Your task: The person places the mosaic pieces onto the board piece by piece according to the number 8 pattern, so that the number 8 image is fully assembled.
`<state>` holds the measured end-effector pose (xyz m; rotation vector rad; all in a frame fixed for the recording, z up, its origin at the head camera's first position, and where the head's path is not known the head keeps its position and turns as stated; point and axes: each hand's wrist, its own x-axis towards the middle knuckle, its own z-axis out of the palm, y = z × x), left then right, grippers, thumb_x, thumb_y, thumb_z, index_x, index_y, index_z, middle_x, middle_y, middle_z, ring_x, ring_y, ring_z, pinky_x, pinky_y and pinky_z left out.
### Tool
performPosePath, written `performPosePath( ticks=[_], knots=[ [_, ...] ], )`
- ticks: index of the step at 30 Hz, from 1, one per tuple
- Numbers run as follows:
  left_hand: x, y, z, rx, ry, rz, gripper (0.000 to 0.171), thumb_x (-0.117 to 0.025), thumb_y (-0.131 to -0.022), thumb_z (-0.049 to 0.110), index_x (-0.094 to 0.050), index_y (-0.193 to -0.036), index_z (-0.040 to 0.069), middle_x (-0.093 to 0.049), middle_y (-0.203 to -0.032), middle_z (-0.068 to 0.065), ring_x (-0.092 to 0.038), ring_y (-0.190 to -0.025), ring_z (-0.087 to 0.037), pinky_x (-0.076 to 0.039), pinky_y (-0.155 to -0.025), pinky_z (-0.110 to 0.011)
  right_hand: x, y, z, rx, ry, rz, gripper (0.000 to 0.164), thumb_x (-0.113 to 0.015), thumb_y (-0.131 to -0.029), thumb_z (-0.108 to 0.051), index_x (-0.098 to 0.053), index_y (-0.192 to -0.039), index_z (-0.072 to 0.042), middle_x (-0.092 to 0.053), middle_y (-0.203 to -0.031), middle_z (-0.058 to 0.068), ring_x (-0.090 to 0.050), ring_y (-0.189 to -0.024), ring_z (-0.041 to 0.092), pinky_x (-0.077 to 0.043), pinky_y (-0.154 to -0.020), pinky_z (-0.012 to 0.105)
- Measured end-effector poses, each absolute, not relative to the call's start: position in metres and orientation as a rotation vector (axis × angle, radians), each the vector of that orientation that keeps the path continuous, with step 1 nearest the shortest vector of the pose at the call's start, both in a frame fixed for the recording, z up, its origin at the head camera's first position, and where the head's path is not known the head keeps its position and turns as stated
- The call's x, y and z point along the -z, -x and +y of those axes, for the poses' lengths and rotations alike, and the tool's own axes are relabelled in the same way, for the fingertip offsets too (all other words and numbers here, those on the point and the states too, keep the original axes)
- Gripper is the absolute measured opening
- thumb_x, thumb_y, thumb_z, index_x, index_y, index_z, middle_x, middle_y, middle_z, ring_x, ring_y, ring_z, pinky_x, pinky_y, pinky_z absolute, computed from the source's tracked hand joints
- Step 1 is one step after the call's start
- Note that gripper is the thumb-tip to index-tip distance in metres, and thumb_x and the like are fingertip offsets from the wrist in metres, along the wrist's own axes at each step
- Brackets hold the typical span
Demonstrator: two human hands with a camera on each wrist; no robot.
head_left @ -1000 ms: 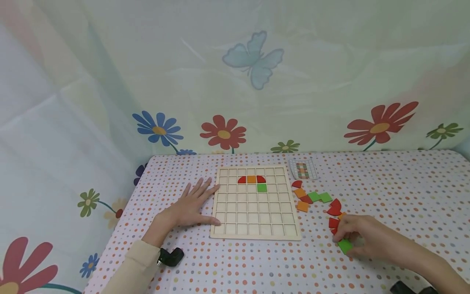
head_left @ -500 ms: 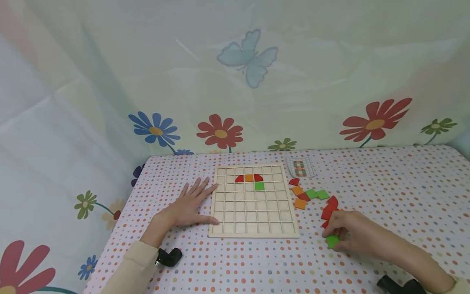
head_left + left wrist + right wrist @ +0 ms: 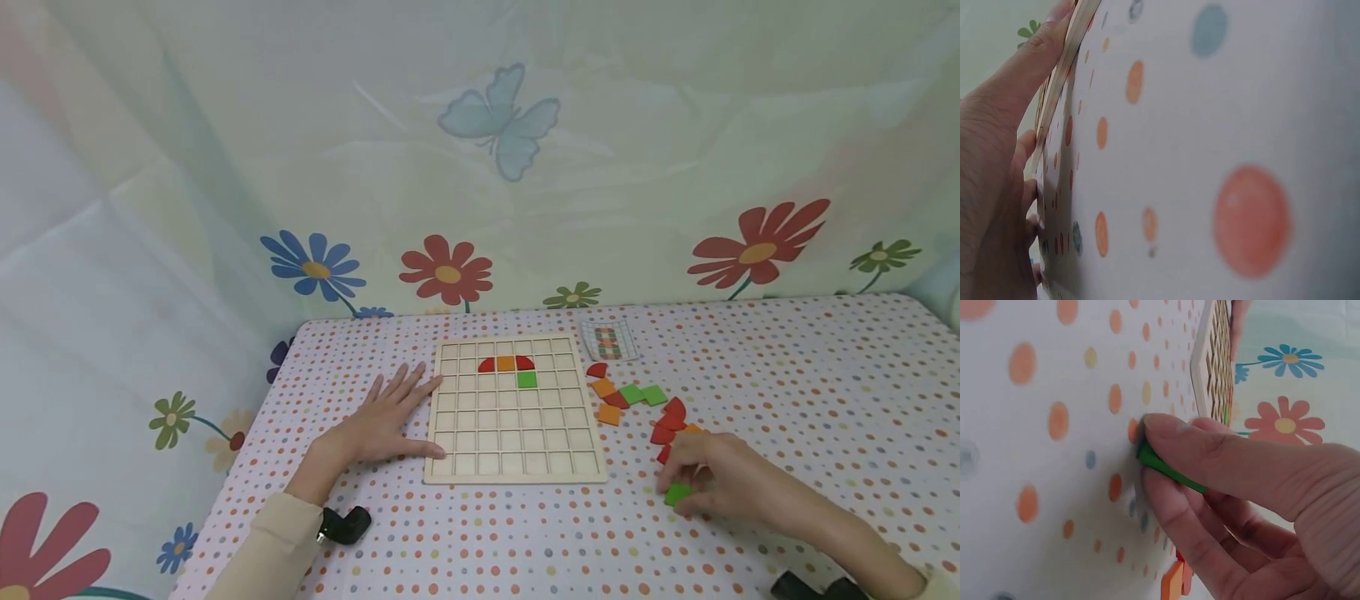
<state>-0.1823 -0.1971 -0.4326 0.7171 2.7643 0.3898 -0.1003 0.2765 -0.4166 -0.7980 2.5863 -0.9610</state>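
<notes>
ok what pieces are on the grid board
Two red pieces flank an orange square; one row nearer the camera is a green square. Cells beneath them are hidden.

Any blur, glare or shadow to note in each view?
Head: soft, even light, but the print on the pattern card is too small to make out finely; left wrist: nearest dots on the tablecloth blur, shadow lies along the grid board; right wrist: dots at left look soft, green tile fairly clear.
</notes>
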Motion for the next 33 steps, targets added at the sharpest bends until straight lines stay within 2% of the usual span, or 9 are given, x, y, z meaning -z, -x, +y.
performPosePath(
  ticks=[11,17,22,28,33],
  knots=[
    [0.431,0.183,-0.198,-0.398,-0.713,2.761,0.108,-0.073,-0.085,0.071,-0.022,-0.169,0.025,-0.008,-0.176,-0.011,0.000,-0.161,-0.037,0.003,-0.126,-0.064,0.396,0.114,0.253,0.997,0.819,2.636,0.025,-0.092,-0.076,-0.005,-0.079,-0.089,-0.021,-0.065,-0.086,-0.014,-0.057,-0.075,0.001,-0.057,-0.065,0.024],
    [0.432,0.182,-0.197,-0.407,-0.714,2.757,0.109,-0.072,-0.085,0.073,-0.021,-0.169,0.025,-0.007,-0.176,-0.010,0.002,-0.161,-0.036,0.003,-0.126,-0.064,0.378,0.145,0.204,1.011,0.860,2.720,0.022,-0.093,-0.075,-0.003,-0.080,-0.086,-0.017,-0.064,-0.083,-0.011,-0.057,-0.075,0.006,-0.056,-0.067,0.024],
    [0.433,0.182,-0.196,-0.407,-0.722,2.757,0.109,-0.071,-0.085,0.073,-0.021,-0.169,0.025,-0.007,-0.176,-0.010,0.002,-0.161,-0.036,0.003,-0.126,-0.065,0.374,0.177,0.162,1.033,0.952,2.733,0.018,-0.089,-0.078,0.003,-0.083,-0.086,-0.011,-0.066,-0.084,-0.006,-0.063,-0.079,0.010,-0.059,-0.072,0.026],
    [0.434,0.184,-0.196,-0.390,-0.732,2.760,0.109,-0.070,-0.086,0.073,-0.020,-0.169,0.026,-0.005,-0.176,-0.009,0.003,-0.161,-0.036,0.002,-0.126,-0.064,0.381,0.212,0.124,1.084,1.014,2.677,0.016,-0.085,-0.082,0.006,-0.084,-0.095,-0.003,-0.068,-0.085,0.000,-0.066,-0.078,0.013,-0.059,-0.071,0.026],
    [0.435,0.185,-0.197,-0.390,-0.722,2.754,0.108,-0.070,-0.086,0.073,-0.019,-0.169,0.026,-0.005,-0.176,-0.009,0.004,-0.161,-0.035,0.002,-0.126,-0.064,0.390,0.233,0.102,1.125,1.052,2.612,0.018,-0.083,-0.086,0.004,-0.082,-0.103,0.000,-0.071,-0.090,0.003,-0.065,-0.082,0.014,-0.056,-0.073,0.026]
  ],
)
